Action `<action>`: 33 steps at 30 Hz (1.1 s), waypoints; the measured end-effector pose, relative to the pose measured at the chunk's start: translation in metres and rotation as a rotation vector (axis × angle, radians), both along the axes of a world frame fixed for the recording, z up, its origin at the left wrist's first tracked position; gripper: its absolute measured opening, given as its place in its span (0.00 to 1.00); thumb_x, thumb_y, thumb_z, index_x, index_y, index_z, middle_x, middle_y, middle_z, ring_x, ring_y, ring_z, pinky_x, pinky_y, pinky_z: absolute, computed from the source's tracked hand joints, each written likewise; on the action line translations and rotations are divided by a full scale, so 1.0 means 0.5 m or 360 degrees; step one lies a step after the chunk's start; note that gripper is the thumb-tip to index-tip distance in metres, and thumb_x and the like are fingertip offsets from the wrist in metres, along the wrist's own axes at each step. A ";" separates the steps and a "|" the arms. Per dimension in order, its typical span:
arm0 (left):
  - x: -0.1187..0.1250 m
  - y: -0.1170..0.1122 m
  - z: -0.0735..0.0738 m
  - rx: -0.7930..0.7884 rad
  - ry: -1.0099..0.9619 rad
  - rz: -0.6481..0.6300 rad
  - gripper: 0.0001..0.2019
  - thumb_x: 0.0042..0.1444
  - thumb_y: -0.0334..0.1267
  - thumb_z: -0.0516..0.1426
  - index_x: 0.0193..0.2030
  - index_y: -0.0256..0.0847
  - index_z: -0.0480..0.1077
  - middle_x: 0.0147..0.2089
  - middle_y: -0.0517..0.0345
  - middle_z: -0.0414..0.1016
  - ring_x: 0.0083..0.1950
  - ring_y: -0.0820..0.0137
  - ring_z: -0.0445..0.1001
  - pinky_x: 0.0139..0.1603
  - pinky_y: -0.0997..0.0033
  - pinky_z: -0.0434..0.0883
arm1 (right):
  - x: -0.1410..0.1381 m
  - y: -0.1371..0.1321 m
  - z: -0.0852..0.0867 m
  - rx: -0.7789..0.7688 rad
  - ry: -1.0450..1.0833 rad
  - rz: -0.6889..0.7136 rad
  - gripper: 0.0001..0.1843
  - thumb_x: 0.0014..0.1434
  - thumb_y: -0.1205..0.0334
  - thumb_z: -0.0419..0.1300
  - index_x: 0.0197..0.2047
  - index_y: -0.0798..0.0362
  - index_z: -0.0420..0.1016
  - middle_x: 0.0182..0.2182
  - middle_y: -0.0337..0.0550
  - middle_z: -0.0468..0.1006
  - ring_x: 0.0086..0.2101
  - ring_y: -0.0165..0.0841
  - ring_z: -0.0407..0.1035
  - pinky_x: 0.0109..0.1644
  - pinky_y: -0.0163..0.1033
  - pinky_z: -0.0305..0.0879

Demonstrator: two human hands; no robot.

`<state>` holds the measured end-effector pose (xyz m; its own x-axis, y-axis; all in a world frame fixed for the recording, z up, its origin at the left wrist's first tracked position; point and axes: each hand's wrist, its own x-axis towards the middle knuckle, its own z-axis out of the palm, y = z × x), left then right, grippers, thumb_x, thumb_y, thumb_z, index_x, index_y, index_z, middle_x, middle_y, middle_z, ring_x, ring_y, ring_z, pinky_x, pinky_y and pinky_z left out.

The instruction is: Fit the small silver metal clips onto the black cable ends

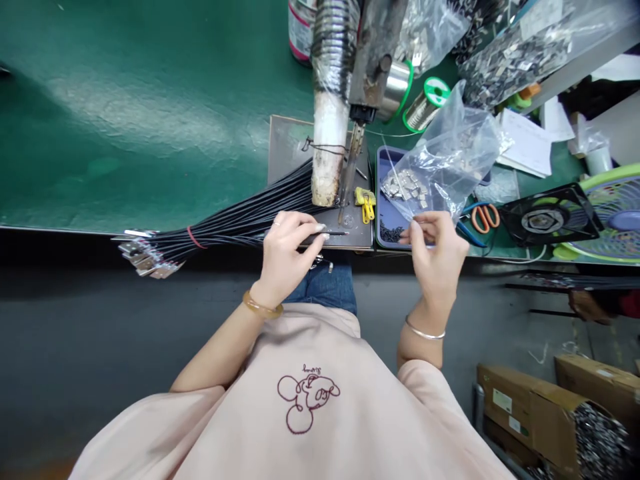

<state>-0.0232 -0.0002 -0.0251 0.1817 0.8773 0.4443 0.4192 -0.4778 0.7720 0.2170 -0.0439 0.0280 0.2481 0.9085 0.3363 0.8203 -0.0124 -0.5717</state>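
My left hand [286,252] is closed in a pinch on a black cable [337,233], whose bare end points right over the front edge of a grey board [290,137]. Behind that hand, a bundle of black cables [245,212] lies on the board and table, tied with a red band, metal connectors at its left end. My right hand [439,257] is at the front of a blue tray [381,160], fingertips together beside a heap of small black pieces [389,232]. Whatever those fingertips hold is too small to tell. Metal connector shells [406,187] lie in the tray's plastic bag.
A soldering iron [354,147] and a taped white pipe [330,140] hang over the board, near a yellow clip [367,203]. Solder spools [427,105] stand behind. Orange-handled scissors [485,217], a black fan [550,219] and a green basket [615,210] are at right.
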 end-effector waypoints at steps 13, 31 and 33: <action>-0.011 0.009 0.006 0.0068 0.0179 -0.0491 0.04 0.62 0.34 0.59 0.39 0.38 0.76 0.32 0.56 0.76 0.34 0.68 0.72 0.39 0.69 0.68 | 0.133 0.159 -0.062 -0.0389 -0.0905 -0.0261 0.04 0.59 0.67 0.55 0.34 0.53 0.70 0.33 0.53 0.76 0.33 0.39 0.67 0.39 0.45 0.61; -0.008 0.018 0.034 -0.0760 -0.0249 -0.0857 0.10 0.60 0.37 0.59 0.30 0.37 0.78 0.27 0.56 0.78 0.26 0.72 0.72 0.26 0.75 0.65 | 0.070 0.105 -0.050 -0.0383 -0.0233 0.0267 0.06 0.56 0.66 0.61 0.29 0.51 0.68 0.30 0.38 0.71 0.30 0.30 0.66 0.39 0.39 0.63; -0.012 0.017 0.043 -0.0565 -0.0023 -0.0876 0.09 0.61 0.34 0.59 0.31 0.38 0.78 0.27 0.58 0.78 0.26 0.73 0.70 0.29 0.73 0.64 | 0.060 0.099 -0.050 -0.0301 -0.0263 0.0222 0.06 0.56 0.67 0.60 0.29 0.50 0.67 0.30 0.38 0.71 0.29 0.30 0.66 0.39 0.40 0.65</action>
